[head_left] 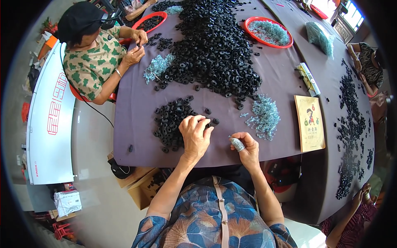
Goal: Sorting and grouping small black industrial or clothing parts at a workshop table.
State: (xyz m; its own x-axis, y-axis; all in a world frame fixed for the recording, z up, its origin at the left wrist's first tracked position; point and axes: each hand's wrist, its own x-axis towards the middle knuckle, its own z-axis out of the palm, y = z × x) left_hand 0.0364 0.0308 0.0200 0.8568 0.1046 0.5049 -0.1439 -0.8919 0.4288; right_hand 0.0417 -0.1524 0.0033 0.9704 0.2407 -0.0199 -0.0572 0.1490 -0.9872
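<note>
A booklet is laid on the table, near a box. On the left, a panel is marked in red, and a cap is worn by a co-worker. A carton is partly hidden below the table; a package is seen near a stool.

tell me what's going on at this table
People are handling small parts. The wearer's left hand is beside a heap of black parts, its fingertips apparently around one. The right hand, with a grey wrap on a digit, is near a pile of bluish bits; its grip is unclear. At the left, a co-worker has both hands together over the table.
</note>
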